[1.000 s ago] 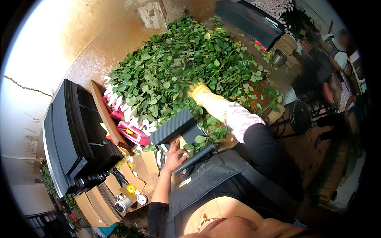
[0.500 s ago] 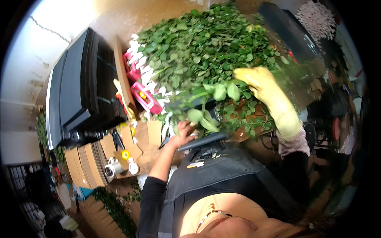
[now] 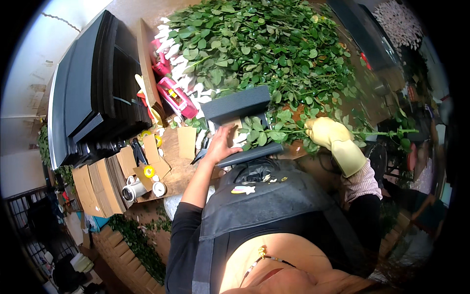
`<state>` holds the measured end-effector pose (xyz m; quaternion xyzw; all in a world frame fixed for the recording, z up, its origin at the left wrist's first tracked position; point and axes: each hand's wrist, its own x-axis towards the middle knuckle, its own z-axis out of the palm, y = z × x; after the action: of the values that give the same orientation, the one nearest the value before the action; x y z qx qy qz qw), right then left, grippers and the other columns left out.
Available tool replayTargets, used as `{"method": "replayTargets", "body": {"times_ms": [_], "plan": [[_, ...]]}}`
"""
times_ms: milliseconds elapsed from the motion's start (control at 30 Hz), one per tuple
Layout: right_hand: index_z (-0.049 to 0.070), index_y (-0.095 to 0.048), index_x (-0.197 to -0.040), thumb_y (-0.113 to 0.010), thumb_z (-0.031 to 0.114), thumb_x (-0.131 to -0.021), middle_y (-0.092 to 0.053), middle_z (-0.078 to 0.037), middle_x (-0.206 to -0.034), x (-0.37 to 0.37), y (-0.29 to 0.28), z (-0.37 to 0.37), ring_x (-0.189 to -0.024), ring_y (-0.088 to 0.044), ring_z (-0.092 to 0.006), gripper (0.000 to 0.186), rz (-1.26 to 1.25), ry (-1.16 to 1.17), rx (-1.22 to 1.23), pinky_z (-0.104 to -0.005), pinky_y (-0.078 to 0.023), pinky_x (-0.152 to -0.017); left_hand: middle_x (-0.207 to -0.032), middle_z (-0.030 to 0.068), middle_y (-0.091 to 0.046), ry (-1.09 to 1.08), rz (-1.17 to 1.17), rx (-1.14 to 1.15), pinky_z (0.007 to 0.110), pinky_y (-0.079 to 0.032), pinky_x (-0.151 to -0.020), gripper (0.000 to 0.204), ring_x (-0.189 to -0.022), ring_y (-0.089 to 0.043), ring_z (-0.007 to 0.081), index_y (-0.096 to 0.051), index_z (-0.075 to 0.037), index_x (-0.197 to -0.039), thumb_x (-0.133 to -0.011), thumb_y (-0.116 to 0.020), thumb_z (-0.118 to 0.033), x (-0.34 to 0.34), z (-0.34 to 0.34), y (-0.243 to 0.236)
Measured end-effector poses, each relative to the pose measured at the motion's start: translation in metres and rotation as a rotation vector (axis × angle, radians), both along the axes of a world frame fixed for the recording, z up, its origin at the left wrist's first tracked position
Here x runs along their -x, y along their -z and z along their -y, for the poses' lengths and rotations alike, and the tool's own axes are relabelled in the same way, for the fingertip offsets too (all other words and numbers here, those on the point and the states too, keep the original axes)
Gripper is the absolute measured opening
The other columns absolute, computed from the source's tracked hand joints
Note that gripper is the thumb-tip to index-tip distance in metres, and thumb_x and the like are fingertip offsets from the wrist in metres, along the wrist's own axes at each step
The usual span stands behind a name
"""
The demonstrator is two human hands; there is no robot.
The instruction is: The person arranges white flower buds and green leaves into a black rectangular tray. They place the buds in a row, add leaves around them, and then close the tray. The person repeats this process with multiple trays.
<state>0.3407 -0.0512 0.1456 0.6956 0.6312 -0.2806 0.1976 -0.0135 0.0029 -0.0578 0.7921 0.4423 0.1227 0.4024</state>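
My gloved right hand (image 3: 327, 132), in pale yellow, is closed on a long leafy stem (image 3: 391, 133) that lies horizontally. The stem's leafy left part (image 3: 257, 132) rests in a dark ribbed holder (image 3: 237, 103) at the bench's near edge. My bare left hand (image 3: 223, 147) touches that holder at its left part, fingers apart, just left of the leaves. Behind both hands spreads a large pile of green leafy stems (image 3: 254, 54), with pale ends along its left side.
Stacked dark sheets (image 3: 83, 83) stand left, beside a wooden board (image 3: 147, 63) and pink plastic items (image 3: 178, 100). Cardboard pieces (image 3: 98, 191), tape rolls (image 3: 149, 171) and a cylindrical container (image 3: 132, 191) lie lower left. A dark box (image 3: 357, 34) is at back right.
My right hand has come out of the pile and down to the right with a stem, now lying across the holder. My left hand stays at the holder. The view has shifted.
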Motion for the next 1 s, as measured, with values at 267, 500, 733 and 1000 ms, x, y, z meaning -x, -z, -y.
{"method": "replayTargets", "body": {"times_ms": [267,500,733,1000], "plan": [[0.017,-0.068,-0.120,-0.053,0.032,-0.096,-0.074,-0.011,-0.108,-0.004,0.012,-0.016,-0.102,-0.070,-0.0316,0.032,-0.127,-0.045,0.222,-0.0449,-0.056,-0.089,-0.119,0.0140,-0.061,0.139,0.077,0.006,0.043,-0.049,-0.098,0.054,-0.114,-0.058,0.0352,-0.069,-0.008,-0.121,-0.075,-0.086,-0.032,0.002,-0.001,0.003],[0.016,-0.066,-0.128,-0.061,0.032,-0.098,-0.069,-0.011,-0.125,-0.033,0.156,-0.021,-0.118,-0.066,-0.0289,0.035,0.244,-0.127,0.181,-0.0410,-0.053,-0.098,-0.120,0.0148,-0.060,0.079,0.186,0.178,0.041,-0.049,-0.096,0.044,-0.112,-0.058,0.0344,-0.070,-0.006,-0.117,-0.080,-0.083,-0.026,0.000,0.003,0.014],[0.012,-0.069,-0.121,-0.063,0.017,-0.091,-0.072,-0.012,-0.118,-0.035,0.143,-0.052,-0.108,-0.070,-0.0326,0.031,0.203,-0.052,0.067,-0.0474,-0.060,-0.085,-0.113,0.0149,-0.062,0.064,0.144,0.104,0.041,-0.046,-0.097,0.023,-0.112,-0.057,0.0338,-0.072,-0.002,-0.108,-0.091,-0.070,-0.018,0.012,0.001,0.035],[0.018,-0.060,-0.138,-0.048,0.024,-0.103,-0.056,-0.002,-0.148,0.000,0.175,-0.158,-0.142,-0.045,-0.0221,0.038,0.175,0.126,-0.228,-0.0424,-0.021,-0.125,-0.084,0.0046,-0.052,-0.120,0.308,0.373,0.029,-0.044,-0.065,0.022,-0.073,-0.050,0.0121,-0.058,0.000,-0.088,-0.085,-0.078,-0.008,0.004,-0.002,0.050]]}}
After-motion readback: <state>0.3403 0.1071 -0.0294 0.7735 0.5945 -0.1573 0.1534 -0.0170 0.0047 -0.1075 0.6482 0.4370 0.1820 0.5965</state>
